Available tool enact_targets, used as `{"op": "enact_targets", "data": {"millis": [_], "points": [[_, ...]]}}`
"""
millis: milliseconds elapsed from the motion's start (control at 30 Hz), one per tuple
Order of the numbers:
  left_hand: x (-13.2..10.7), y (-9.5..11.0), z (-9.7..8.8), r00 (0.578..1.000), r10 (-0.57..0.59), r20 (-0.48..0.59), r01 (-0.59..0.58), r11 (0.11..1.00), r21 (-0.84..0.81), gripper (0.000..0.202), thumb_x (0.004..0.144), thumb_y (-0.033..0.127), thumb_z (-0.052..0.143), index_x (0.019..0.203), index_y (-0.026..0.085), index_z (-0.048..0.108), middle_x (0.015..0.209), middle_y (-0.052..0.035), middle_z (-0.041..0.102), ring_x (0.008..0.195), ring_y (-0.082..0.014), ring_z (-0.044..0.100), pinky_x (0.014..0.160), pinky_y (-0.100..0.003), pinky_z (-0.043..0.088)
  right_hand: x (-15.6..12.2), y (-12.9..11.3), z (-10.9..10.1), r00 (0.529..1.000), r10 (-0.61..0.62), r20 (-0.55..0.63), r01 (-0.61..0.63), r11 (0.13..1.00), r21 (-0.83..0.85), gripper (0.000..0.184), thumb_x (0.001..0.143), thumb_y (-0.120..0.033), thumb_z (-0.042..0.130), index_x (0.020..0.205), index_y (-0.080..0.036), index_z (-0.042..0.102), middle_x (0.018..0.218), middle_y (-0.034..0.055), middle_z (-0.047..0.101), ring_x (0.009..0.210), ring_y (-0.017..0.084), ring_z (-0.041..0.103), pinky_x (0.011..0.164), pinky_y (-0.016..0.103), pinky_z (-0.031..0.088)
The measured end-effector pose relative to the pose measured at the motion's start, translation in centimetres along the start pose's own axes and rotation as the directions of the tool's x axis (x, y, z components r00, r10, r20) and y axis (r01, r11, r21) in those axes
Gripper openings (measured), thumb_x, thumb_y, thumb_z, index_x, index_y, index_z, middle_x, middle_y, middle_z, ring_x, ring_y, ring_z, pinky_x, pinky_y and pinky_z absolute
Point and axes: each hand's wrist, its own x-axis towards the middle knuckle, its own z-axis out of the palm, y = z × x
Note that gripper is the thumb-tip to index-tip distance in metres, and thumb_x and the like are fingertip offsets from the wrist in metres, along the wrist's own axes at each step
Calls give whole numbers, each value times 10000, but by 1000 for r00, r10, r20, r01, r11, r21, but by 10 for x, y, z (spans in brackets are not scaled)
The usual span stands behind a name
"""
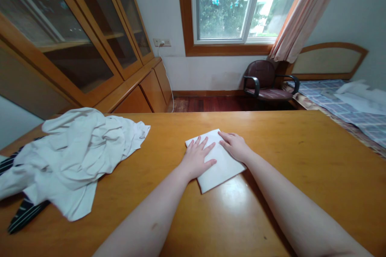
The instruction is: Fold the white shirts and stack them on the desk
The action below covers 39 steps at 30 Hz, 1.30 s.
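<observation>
A folded white cloth [220, 168] lies flat near the middle of the wooden table [301, 156]. My left hand [197, 157] rests palm down on its left part, fingers spread and open. My right hand [235, 144] lies flat on the cloth's far right edge, fingers stretched toward the left. Neither hand grips anything. Both forearms reach in from the bottom of the view.
A crumpled pile of white clothes [72, 156] sits on the table's left, over a dark striped garment [24, 213]. Beyond the table are a wooden glass-door cabinet [90, 36], a dark armchair [267, 82] under the window, and a bed [346, 104] at right.
</observation>
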Motion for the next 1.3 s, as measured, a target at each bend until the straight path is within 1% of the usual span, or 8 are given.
{"op": "enact_targets", "data": {"millis": [167,267,400,500,633,867,1067,1300], "points": [[1,1,0,1000,-5,4,5,1000,3,660,833,612,429,1430,363,297,1543,-25,182,1415,-302,75,1121,-535,71,1,-2,3,992,115,44,-110,989,-103,580,906,-528,332,1412,-250,394,1473,46,355,1339,292,304,1061,477,243],[1,2,0,1000,-14,15,14,1000,6,667,829,618,429,1430,357,301,1544,-32,175,1414,-307,79,1120,-535,76,2,-1,3,993,115,-19,-115,992,-43,514,910,-497,335,1302,-230,536,1430,61,426,1305,276,358,1047,436,264],[1,1,-3,999,8,32,-9,1000,2,671,828,623,425,1430,354,302,1542,-35,174,1415,-302,73,1121,-533,70,5,2,1,972,220,-89,-195,955,225,536,915,-493,282,911,-160,701,1028,99,683,964,231,595,823,314,420],[-1,2,-7,993,95,69,-94,995,-20,669,824,629,427,1427,370,296,1542,-24,167,1417,-276,83,1125,-518,60,6,7,-3,932,355,-65,-306,872,381,555,881,-558,311,771,-143,663,727,59,668,694,188,592,628,266,408],[-2,4,-8,986,144,88,-141,989,-42,682,811,630,454,1424,372,301,1543,-21,155,1416,-269,105,1127,-513,62,4,11,-8,921,388,-13,-363,874,323,496,821,-597,421,675,-164,612,605,19,600,593,162,538,548,254,349],[-2,6,-10,982,160,97,-155,986,-55,712,801,635,469,1432,354,293,1542,-29,145,1416,-276,95,1131,-507,61,6,7,-9,910,414,-8,-409,903,134,370,888,-410,401,734,-168,635,761,82,661,691,187,571,594,268,340],[-2,6,-9,984,151,96,-148,988,-37,706,802,642,462,1429,364,294,1545,-26,138,1416,-280,95,1127,-517,62,5,1,-9,920,390,26,-390,910,141,498,925,-492,288,795,-177,652,841,95,689,780,207,612,649,269,376],[-1,5,-8,982,156,109,-152,987,-44,730,795,667,445,1436,359,279,1547,-17,124,1419,-269,79,1133,-497,48,9,-6,-1,909,417,-17,-417,906,-78,464,932,-439,293,871,-170,666,925,135,692,844,235,623,682,291,387]]}}
